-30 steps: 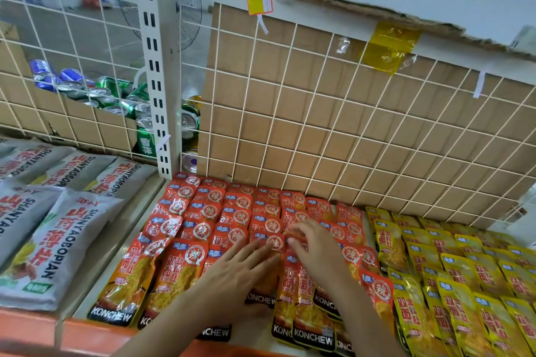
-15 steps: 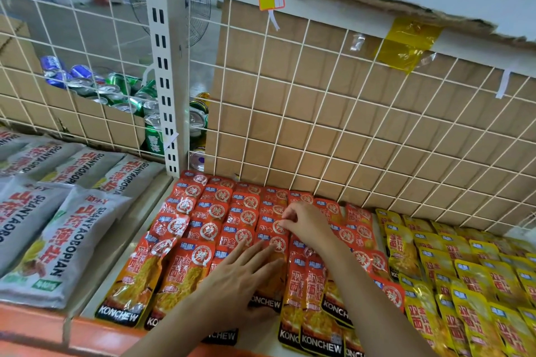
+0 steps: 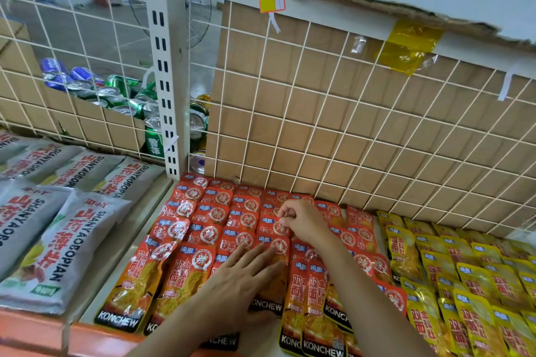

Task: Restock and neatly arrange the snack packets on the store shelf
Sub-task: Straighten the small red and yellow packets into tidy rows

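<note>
Left hand (image 3: 240, 280) and right hand (image 3: 304, 223) are presenting bare, and both forearms are showing uncovered up to the frame's lower edge.

White wire grid (image 3: 293, 113), cardboard backing (image 3: 362, 136), standing fan (image 3: 200, 19), grey floor (image 3: 95, 33)

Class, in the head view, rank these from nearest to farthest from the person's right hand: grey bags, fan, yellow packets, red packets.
1. Red packets, pinched by the right hand.
2. Yellow packets, to its right.
3. Grey bags, far left.
4. Fan, far back, upper left.
</note>
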`<state>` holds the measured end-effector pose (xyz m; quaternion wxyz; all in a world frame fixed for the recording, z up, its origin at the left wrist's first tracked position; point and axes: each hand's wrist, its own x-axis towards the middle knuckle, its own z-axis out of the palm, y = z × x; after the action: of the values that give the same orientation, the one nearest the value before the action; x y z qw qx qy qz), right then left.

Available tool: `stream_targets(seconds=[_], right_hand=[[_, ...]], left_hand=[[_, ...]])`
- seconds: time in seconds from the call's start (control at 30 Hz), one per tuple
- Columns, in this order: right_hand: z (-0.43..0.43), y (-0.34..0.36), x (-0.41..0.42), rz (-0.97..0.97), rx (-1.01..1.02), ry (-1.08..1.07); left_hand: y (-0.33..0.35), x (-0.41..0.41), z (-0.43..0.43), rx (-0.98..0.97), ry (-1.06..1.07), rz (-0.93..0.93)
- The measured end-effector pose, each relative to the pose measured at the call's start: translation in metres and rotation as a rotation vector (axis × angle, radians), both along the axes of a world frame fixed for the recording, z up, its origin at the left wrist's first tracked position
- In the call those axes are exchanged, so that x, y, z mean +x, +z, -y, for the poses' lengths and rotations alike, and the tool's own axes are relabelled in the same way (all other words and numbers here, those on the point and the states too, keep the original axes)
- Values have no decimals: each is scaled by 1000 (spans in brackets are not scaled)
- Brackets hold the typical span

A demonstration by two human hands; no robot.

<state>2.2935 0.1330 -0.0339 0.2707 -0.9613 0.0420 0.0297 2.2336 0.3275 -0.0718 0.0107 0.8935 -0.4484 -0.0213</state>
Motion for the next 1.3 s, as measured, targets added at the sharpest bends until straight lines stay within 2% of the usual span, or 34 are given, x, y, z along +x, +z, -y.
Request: stream_targets(seconds=[0.33, 0.5, 0.53, 0.63, 1.03, 1.2, 1.3], right_hand=[[-3, 0, 4, 25, 19, 30], [-2, 1, 5, 27, 42, 12], [-2, 0, 5, 31, 37, 10], [-3, -1, 3, 43, 32, 3], [-3, -5, 0, 67, 57, -39], [1, 0, -8, 174, -77, -58], [4, 3, -20, 89, -169, 24]], left_hand=[[3, 0, -1, -51, -6, -28], [14, 17, 1, -70, 260, -15], [11, 23, 2, -115, 254, -5], [9, 29, 3, -103, 285, -132], [11, 27, 8, -136, 322, -160], [8, 25, 6, -177, 343, -129], [13, 22, 2, -172, 383, -122]])
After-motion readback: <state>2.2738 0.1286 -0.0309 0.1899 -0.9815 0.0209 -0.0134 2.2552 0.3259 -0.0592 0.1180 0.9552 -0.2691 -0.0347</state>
